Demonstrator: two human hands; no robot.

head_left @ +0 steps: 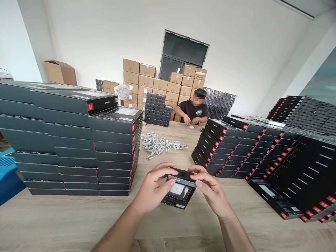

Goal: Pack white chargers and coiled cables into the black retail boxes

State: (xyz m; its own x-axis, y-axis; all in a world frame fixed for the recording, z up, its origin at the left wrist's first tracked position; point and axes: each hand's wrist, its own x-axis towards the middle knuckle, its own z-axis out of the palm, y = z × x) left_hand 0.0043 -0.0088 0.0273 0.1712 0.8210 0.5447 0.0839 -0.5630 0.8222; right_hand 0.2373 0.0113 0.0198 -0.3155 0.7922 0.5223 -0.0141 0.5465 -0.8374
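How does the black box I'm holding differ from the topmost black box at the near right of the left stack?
Pose: the held box is tilted, its window facing you; the topmost stacked box lies flat, window up.
Support: your left hand and right hand hold the held box; boxes beneath carry the stacked one.
Label: the stacked box shows a red corner label; the held box shows none from here.
Both are black with small white lettering.

- Plain white walls (pixel 105 31), evenly and softly lit
- Dark-framed window (pixel 184 49) with dark panes in the far wall
- Pale ceiling (pixel 299 4) at upper right, with a dark edge line
- Wide table (pixel 78 220) with light wood grain
- Small white fan (pixel 122 91) near brown cartons (pixel 146 81) stacked below the window
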